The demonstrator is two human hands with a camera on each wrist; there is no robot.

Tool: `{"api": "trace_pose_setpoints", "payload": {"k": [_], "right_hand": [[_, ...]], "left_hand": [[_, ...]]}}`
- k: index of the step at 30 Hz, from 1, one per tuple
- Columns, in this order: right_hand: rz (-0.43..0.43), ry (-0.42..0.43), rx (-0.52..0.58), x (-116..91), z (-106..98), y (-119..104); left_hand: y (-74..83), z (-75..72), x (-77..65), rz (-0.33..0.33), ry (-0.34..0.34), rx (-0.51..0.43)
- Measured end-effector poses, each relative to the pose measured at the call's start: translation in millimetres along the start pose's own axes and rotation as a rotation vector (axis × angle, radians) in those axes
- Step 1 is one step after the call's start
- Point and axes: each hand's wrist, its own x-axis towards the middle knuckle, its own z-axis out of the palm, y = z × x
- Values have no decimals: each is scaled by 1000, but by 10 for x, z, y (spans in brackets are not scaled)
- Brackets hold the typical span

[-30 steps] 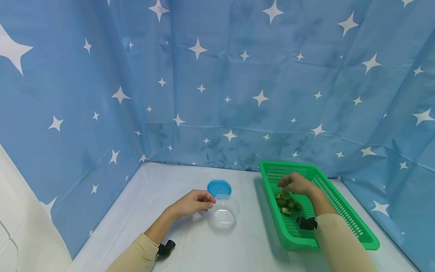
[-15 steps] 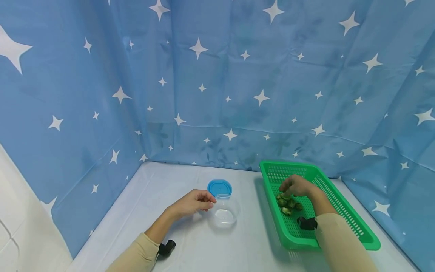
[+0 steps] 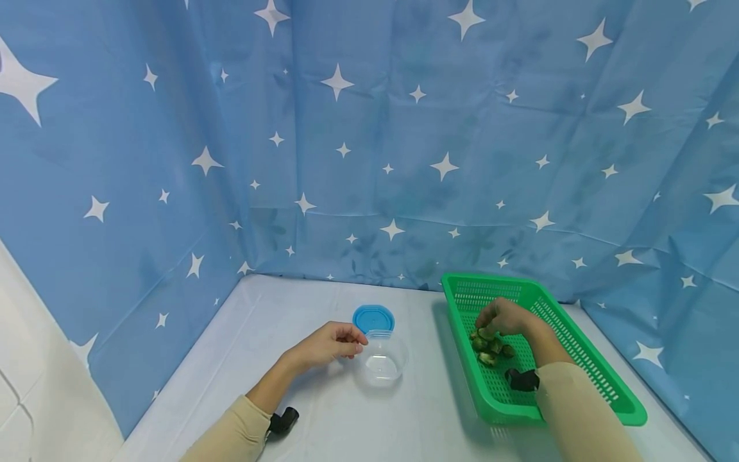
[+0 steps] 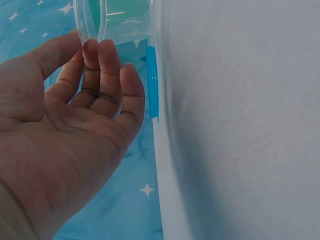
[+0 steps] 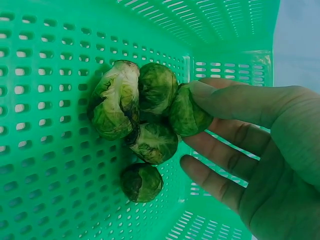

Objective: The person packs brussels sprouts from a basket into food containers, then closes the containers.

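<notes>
My left hand (image 3: 330, 343) pinches the left rim of a clear round plastic container (image 3: 383, 367) that stands on the white table. In the left wrist view, thumb and fingertips meet at the rim (image 4: 102, 22). Over on the right, my right hand (image 3: 508, 316) reaches down into a green plastic basket (image 3: 485, 404). Its thumb and fingers hold a Brussels sprout (image 5: 189, 112) at the edge of a small cluster. Other Brussels sprouts lie against it, among them a large pale one (image 5: 116, 100) and a small one (image 5: 142, 182) on the basket floor.
A blue round lid (image 3: 373, 317) lies flat just behind the container. White cloth covers the table (image 3: 427, 385). A blue curtain with white stars (image 3: 369, 160) hangs behind and along both sides. The basket's raised walls surround the right hand.
The right hand has lowered slightly onto the sprouts, and its fingers have closed on one. The left hand and the container have stayed in place.
</notes>
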Motion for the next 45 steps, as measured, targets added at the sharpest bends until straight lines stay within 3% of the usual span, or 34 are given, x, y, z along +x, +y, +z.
{"api": "trace_pose_setpoints", "payload": {"k": [11, 20, 45], "right_hand": [[17, 2, -5, -8, -5, 8], [33, 90, 3, 2, -24, 0], [18, 554, 33, 72, -8, -17]], "left_hand": [[-22, 2, 0, -2, -2, -7], [-25, 8, -3, 5, -2, -8], [21, 23, -16, 12, -2, -6]]}}
